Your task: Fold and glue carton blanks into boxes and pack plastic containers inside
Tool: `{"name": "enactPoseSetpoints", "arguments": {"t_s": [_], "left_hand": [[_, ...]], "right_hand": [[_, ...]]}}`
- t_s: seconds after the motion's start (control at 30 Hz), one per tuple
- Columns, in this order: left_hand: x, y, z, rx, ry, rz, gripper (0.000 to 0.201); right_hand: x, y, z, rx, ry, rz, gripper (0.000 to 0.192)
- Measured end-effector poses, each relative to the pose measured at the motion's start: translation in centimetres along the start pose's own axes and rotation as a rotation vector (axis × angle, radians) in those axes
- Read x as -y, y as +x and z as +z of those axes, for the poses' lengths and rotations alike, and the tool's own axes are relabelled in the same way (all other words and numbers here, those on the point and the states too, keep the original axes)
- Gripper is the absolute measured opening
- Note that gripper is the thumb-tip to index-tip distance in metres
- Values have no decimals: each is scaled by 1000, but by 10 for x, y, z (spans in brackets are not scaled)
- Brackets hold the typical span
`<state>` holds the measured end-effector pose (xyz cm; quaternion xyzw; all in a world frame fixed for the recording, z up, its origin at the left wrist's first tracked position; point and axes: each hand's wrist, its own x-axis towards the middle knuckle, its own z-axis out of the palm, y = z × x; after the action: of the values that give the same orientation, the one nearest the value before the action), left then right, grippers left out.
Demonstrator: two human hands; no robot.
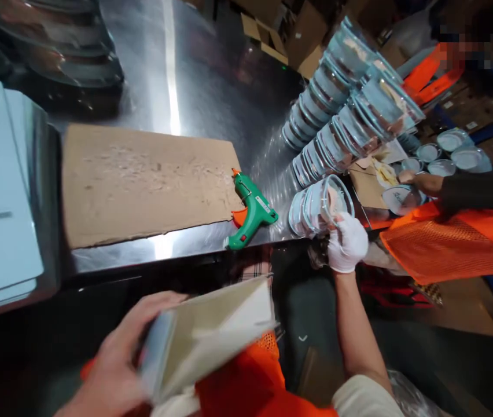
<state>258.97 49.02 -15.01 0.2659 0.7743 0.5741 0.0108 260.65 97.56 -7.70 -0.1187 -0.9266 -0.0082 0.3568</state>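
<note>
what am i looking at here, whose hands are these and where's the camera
One picture, from a camera worn on a person's head, looking down at their own two hands. No machine. The left hand holds a flat folded box. The right hand, in a white glove, grips a clear lidded round container at the steel table edge. On the table: a cardboard sheet, a green glue gun, and rows of stacked containers. A co-worker's hand reaches in at right.

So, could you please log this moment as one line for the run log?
left hand: holds folded box | right hand: gloved, on plate stack | glue gun: on table by cardboard sheet
</note>
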Motion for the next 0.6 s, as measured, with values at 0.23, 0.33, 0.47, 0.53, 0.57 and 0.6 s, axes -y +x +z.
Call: {"name": "enactPoseSetpoints", "arguments": {"t_s": [0.23,0.33,0.47,0.53,0.57,0.6], "left_hand": [[-49,135,143,627,-387,283,91],[-44,157,185,745,-446,154,101],[-40,159,203,786,-455,109,100],[-41,152,199,780,-423,128,98],[-42,147,193,768,-405,154,97],[-42,140,185,745,-385,185,97]], "right_hand": [[3,4,-6,135,10,-158,31],[2,1,-5,35,156,-177,27],[-3,5,2,-122,225,-62,31],[-12,17,-3,-280,219,96,35],[-17,23,-10,-335,226,188,38],[-24,29,-21,-362,245,272,44]]}}
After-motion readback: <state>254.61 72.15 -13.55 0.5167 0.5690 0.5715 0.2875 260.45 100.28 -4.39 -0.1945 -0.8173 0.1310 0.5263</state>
